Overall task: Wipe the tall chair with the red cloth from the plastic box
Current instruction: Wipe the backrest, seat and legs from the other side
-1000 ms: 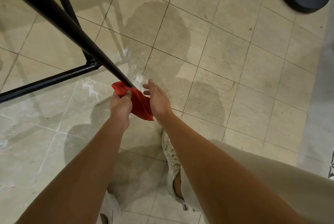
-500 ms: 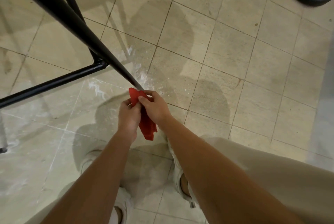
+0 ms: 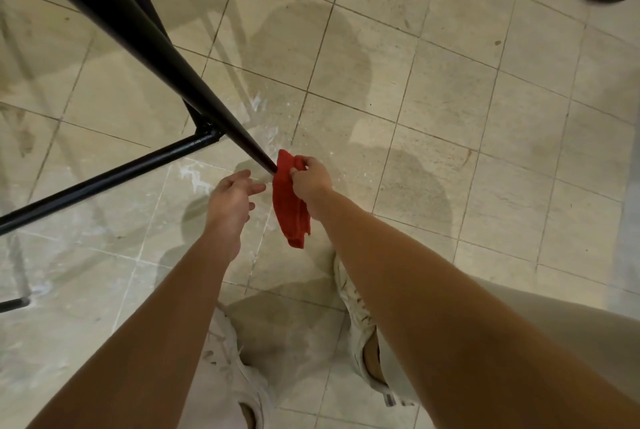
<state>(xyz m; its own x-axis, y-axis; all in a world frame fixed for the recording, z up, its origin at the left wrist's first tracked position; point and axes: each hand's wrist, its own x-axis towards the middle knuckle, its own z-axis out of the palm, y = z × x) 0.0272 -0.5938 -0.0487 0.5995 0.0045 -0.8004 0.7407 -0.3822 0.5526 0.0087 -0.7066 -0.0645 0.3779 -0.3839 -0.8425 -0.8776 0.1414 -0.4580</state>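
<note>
While crumpled red fabric cloth [image 3: 289,206] is pinched by right hand [image 3: 311,179] at foot of black metal chair leg [image 3: 138,37], left hand [image 3: 230,200] is held slack, empty. Leg wipe judged underway; next: cloth wrapped rnd leg.

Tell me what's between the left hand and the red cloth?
Nothing; the head view shows only floor tiles behind the narrow gap from left hand to red cloth.
</note>
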